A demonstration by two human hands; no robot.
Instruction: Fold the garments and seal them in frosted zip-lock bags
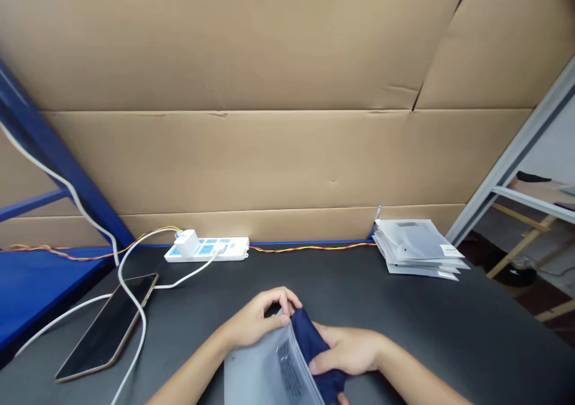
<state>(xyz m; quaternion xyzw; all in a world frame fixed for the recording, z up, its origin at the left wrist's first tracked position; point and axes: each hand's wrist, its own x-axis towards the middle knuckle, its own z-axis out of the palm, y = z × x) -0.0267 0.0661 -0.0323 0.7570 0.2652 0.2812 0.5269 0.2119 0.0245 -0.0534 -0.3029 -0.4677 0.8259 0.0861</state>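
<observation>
As the head view shows it, near edge of the dark table [449, 333], centre: one frosted plastic bag [265, 372], lying flat with its open mouth toward the right; one dark blue folded cloth [314, 345], partly inside that mouth, partly still outside. Judged from this, the cloth is only part of the way in and the bag mouth is not closed.

Left hand [258, 321]: fingers curled, pinching the upper edge of the bag mouth and touching the top of the cloth. Right hand [353, 351]: fingers closed around the cloth from the right side, thumb on top, palm resting on the table. The two hands sit close together, both clamped at the bag opening.

Far right of the table: a stack of flat, filled plastic bags [420, 249], well apart from the hands. Far centre-left: a white power strip [209, 249] with a charger plugged in. Near left: a phone [108, 327] lying face up, a white cable [135, 309] crossing it. Behind everything: a cardboard wall [269, 93]. Left edge: a blue metal frame [45, 147].
</observation>
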